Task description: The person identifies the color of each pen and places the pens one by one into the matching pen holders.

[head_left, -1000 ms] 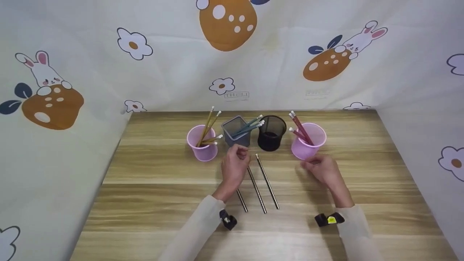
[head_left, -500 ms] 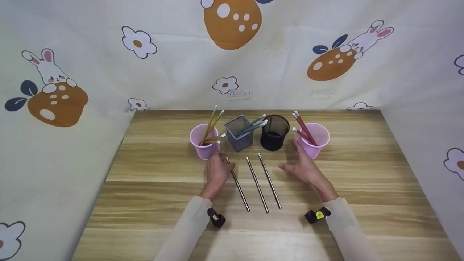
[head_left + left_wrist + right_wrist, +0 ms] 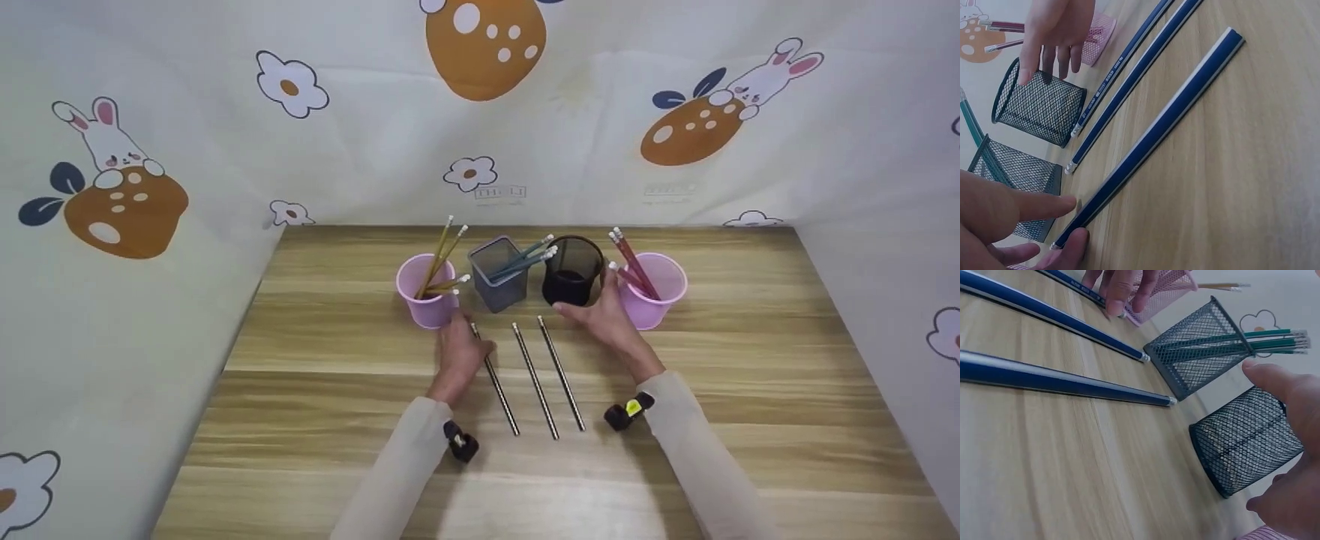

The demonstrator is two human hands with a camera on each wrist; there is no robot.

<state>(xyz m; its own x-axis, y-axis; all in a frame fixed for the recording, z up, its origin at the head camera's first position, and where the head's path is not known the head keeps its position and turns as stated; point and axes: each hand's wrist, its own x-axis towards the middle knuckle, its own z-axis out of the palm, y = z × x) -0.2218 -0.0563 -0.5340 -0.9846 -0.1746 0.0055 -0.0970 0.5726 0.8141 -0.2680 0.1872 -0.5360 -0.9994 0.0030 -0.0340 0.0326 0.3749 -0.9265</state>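
Three dark blue striped pencils (image 3: 535,382) lie side by side on the wooden table, white eraser ends toward the cups. My left hand (image 3: 459,352) is at the leftmost pencil (image 3: 1145,135); thumb and index finger straddle its eraser end, with a gap visible between them in the left wrist view. A black round mesh pen cup (image 3: 571,279) stands upright at the back. Around its front and right side my right hand (image 3: 611,319) reaches with thumb and fingers spread. In the right wrist view the thumb (image 3: 1269,377) appears apart from the cup; finger contact is hard to tell.
Left of the black cup stands a grey square mesh cup (image 3: 501,292) with green pencils. A pink cup (image 3: 427,311) with yellow pencils is at far left, another pink cup (image 3: 660,307) with red pencils at right. A patterned cloth (image 3: 375,150) hangs behind the table.
My right hand has moved left from the right pink cup to the black cup, its fingers spreading. My left hand has gone from above the pencils down to the leftmost pencil's eraser end.
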